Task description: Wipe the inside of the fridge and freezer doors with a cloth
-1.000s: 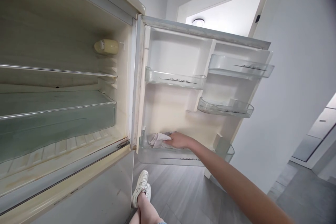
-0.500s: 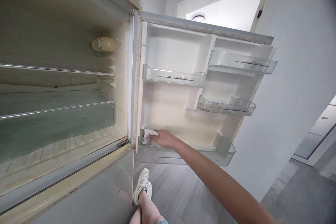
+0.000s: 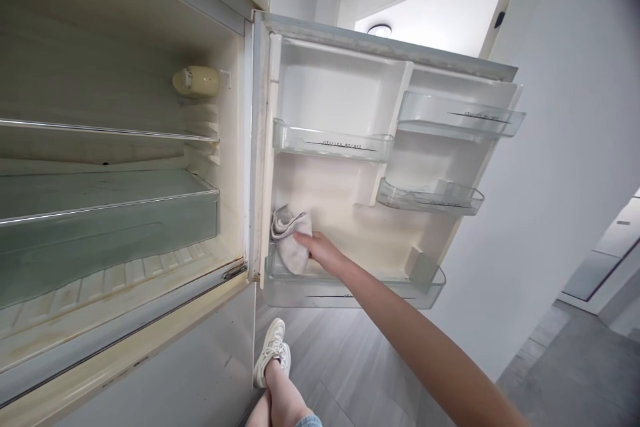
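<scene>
On the fridge door (image 3: pixel 385 43): I read a folded white cloth (image 3: pixel 289 240) pressed to the inner liner on the hinge side, its lower edge at the rim of the lowest door bin (image 3: pixel 350 295).
Right arm pose: my right forearm (image 3: pixel 425 340) reaches in from the lower right of the view, stretched nearly straight and slanting up toward the door.
Right hand: my right hand (image 3: pixel 323 250) sits against the cloth's right side, angled up and to the left, a little above the lowest door bin.
Finger state: the fingers (image 3: pixel 303 237) lie together, extended and flat over the cloth. I cannot tell whether they grip it or only press it.
Higher on the door: two clear bins (image 3: pixel 333 145) (image 3: pixel 460 115) hang above the hand, and a smaller clear bin (image 3: pixel 430 199) sits below the right one.
Left of the door: the fridge interior holds a glass shelf (image 3: pixel 100 133) and a clear crisper drawer (image 3: pixel 100 227), with a cream lamp housing (image 3: pixel 195 82) on its side wall.
Below the door: my crossed legs (image 3: pixel 280 400) end in a white sneaker (image 3: pixel 271 353) on a grey plank floor (image 3: pixel 360 373).
</scene>
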### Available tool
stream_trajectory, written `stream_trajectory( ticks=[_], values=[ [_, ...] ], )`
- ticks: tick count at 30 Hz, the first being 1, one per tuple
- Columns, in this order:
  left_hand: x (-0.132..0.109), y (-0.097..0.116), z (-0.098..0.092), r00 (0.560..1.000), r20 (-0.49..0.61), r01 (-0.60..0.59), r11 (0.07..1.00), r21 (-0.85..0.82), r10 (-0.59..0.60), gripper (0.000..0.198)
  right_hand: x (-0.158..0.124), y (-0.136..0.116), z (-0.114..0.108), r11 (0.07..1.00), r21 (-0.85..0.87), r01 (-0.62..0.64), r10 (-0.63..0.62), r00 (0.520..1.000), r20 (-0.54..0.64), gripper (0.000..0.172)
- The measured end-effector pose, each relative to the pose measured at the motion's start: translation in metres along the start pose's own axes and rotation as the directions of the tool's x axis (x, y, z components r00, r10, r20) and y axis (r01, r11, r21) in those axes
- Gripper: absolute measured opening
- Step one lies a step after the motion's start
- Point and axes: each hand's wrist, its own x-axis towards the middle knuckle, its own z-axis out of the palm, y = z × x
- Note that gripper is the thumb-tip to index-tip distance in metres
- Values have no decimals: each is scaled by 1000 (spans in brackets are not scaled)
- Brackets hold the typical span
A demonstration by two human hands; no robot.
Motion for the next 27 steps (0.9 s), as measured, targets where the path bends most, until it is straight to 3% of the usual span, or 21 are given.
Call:
stream_trajectory(
  ticks=[4, 13, 15, 17, 21, 24, 27],
  values=[
    [-1, 1, -3, 997, 51, 60, 997, -56, -57, 64, -1, 4, 0, 998, -55, -39, 47, 987, 152, 25],
    [-4, -11, -11, 996, 79, 52, 998, -41, -48, 58, -5, 6, -2, 958, -274, -91, 155, 962, 223, 27],
    [-2, -15, -13, 995, 57, 91, 994, -65, -87, 57, -2, 9, -2, 974, -214, -69, 115, 970, 212, 32],
    [1, -16, -14, 992, 50, 122, 989, -80, -118, 57, 1, 12, -1, 994, -108, -3, 25, 980, 197, 47],
    [16, -7, -14, 986, 134, 105, 994, -21, -102, 63, 4, 15, -1, 994, -18, 112, -105, 972, 211, 70],
    [30, -1, -12, 977, 210, 26, 999, 35, -32, 65, 7, 17, -2, 994, -63, 86, -68, 966, 248, 65],
    [38, -1, -10, 974, 226, 22, 999, 45, -32, 65, 9, 19, -4, 988, -132, 73, -34, 961, 273, 52]
  ],
)
